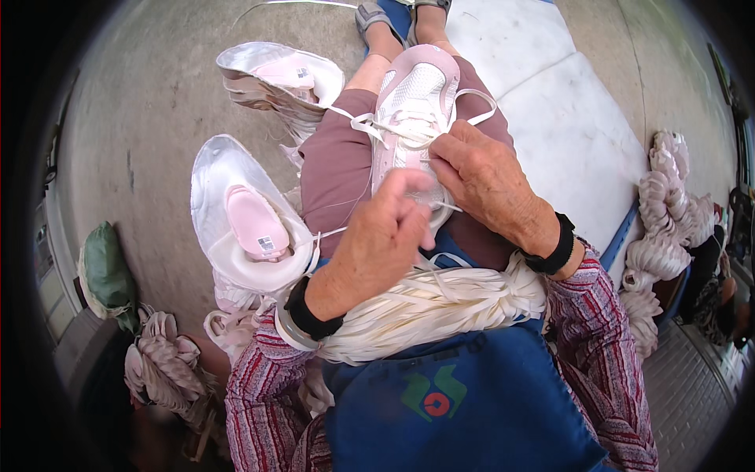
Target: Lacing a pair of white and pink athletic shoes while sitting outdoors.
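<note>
A pink-and-white shoe upper (pixel 417 86) lies across my lap, its toe pointing away from me. White shoelace (pixel 409 130) crosses its front, with loose loops out to both sides. My right hand (pixel 484 177) is closed at the right edge of the lacing, thumb and forefinger pinched on the lace. A thin pale end pokes out under those fingers. Over the near part of the upper is my left hand (pixel 377 240), fingers bent and smeared by motion; whether they hold anything is not visible. A thick bundle of cream laces (pixel 440 311) rests on my lap below both hands.
To the left stand two stacks of nested shoe uppers, a nearer stack (pixel 208 189) and a farther stack (pixel 275 59). More bundled uppers lie at lower left (pixel 165 362) and along the right (pixel 668 204). A green sack (pixel 110 267) sits far left. A white slab (pixel 566 118) is beside my legs.
</note>
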### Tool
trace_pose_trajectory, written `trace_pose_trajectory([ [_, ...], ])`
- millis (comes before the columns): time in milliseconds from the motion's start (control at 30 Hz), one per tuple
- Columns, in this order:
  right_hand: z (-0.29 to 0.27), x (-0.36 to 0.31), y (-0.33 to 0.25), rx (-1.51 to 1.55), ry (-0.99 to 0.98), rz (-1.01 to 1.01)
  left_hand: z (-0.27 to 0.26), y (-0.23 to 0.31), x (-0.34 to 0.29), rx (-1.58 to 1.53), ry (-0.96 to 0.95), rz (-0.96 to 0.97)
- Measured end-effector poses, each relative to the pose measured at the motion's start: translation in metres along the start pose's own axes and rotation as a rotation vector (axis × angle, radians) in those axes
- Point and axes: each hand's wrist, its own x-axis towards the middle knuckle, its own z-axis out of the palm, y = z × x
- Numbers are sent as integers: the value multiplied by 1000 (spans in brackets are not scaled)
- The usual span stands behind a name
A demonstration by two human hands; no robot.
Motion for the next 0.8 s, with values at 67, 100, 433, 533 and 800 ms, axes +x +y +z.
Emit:
trace_pose_trajectory([
  [67,0,2,-6,-30,-20,33,-17,-7,12,91,242,102],
  [100,0,3,-7,-30,-21,31,-22,-10,16,91,244,101],
  [433,0,10,-7,-71,-62,40,-24,-25,40,682,440,495],
  [533,3,10,-6,-44,-39,63,-23,-21,41,833,434,503],
  [800,7,12,-5,58,-68,102,-31,-19,43,1014,296,541],
])
